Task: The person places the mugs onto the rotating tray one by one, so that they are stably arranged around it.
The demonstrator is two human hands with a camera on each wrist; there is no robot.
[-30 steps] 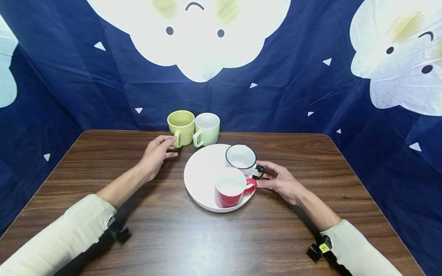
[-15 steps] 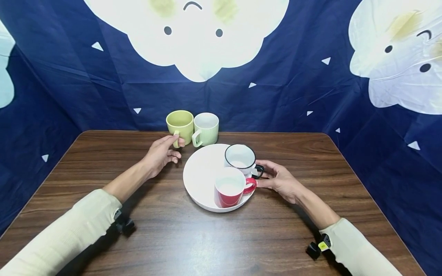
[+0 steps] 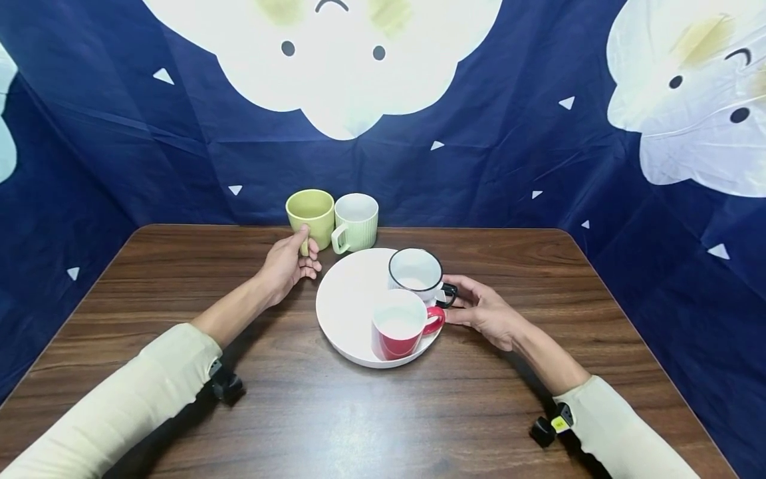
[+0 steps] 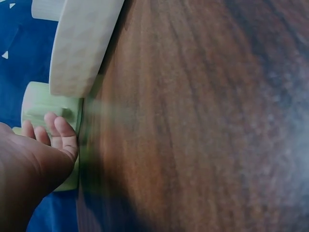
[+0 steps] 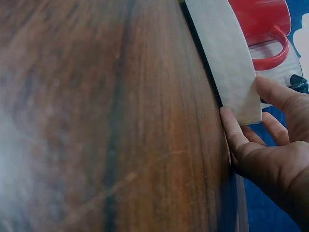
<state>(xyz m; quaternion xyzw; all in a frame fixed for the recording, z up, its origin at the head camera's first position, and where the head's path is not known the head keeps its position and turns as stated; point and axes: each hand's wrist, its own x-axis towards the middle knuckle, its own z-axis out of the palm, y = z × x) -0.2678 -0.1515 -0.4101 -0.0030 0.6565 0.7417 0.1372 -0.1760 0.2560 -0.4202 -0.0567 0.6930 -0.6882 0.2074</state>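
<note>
My left hand (image 3: pixel 286 269) holds the handle of a yellow-green mug (image 3: pixel 322 226) at the back of the table, thumb on top. Beside that mug stands a pale green ribbed mug (image 3: pixel 362 229). A round white plate (image 3: pixel 341 299) carries two mugs on its right side: a white mug with a black rim and black handle (image 3: pixel 414 268), and a red mug (image 3: pixel 399 344) with a pale inside. My right hand (image 3: pixel 491 319) pinches the plate's right rim near both handles; the right wrist view shows fingers on either side of the plate's edge (image 5: pixel 234 63).
The brown wooden table (image 3: pixel 371 426) ends at a blue cloth backdrop (image 3: pixel 251 159) with white cloud shapes, close behind the green mugs. The left part of the plate is bare.
My left hand has moved slightly right and its fingers have passed through and closed round the yellow-green mug's handle. My right hand and the plate have stayed in place.
</note>
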